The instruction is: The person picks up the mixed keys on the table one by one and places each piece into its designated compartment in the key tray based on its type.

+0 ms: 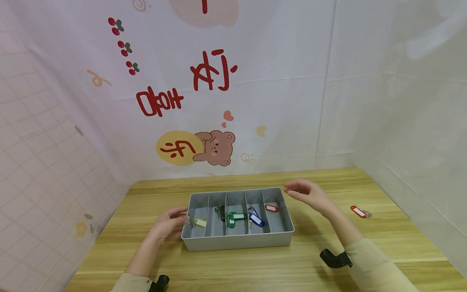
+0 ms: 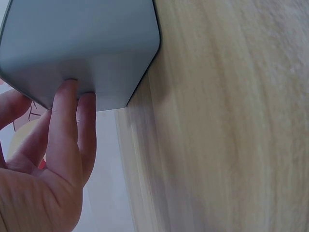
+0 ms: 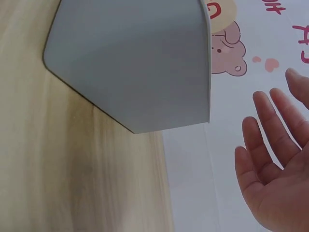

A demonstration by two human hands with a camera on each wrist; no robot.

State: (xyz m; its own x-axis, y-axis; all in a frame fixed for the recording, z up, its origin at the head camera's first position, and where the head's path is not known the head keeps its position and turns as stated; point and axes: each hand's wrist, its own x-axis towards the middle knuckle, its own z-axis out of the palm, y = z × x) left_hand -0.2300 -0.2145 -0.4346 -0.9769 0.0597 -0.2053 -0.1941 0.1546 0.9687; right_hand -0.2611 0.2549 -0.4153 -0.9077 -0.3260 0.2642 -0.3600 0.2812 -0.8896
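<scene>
A grey compartment tray (image 1: 238, 242) sits on the table. My left hand (image 1: 168, 223) grips its left end wall: in the left wrist view, fingers (image 2: 63, 125) press the outside while the thumb reaches the rim. My right hand (image 1: 308, 194) is raised beside the tray's far right corner, fingers relaxed, holding nothing and apart from the tray. From left to right, the compartments hold a yellow key tag (image 1: 200, 222), a black-headed key (image 1: 222, 213), green key tags (image 1: 238, 216), blue key tags (image 1: 256, 220) and a red key tag (image 1: 271, 208).
Another red key tag (image 1: 358, 211) with keys lies on the wooden table (image 1: 233, 267), to the right of my right forearm. Printed white cloth (image 1: 284, 101) hangs behind the table and along both sides.
</scene>
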